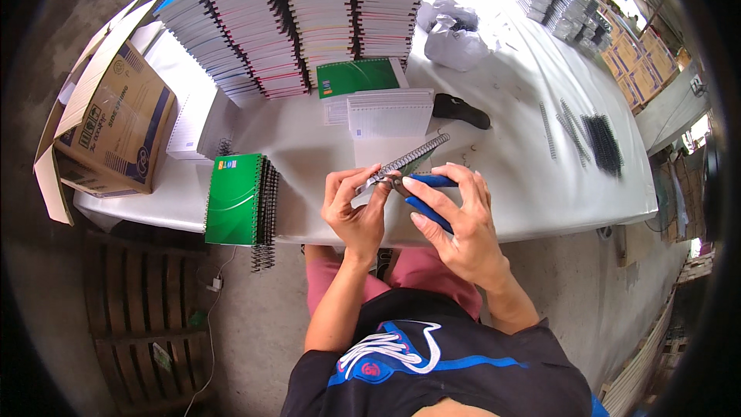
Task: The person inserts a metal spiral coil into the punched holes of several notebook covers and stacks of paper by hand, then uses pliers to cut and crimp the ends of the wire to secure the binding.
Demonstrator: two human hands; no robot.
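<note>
Left hand [353,212] pinches notebook [421,162], spiral coil [417,152] uppermost, over white cloth [532,193] near edge. Right hand [465,224] holds pliers [429,214], blue handles splayed, dark metal nose at coil's near end. Left: glossy green stack [234,205], black coils along side.

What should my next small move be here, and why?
Probably a gentle squeeze of the blue-handled pliers with your right hand: their handles stand apart, their tips are close to the coil's near end, and your left hand holds the notebook there. Whether wire sits between the tips is too small to tell.
</note>
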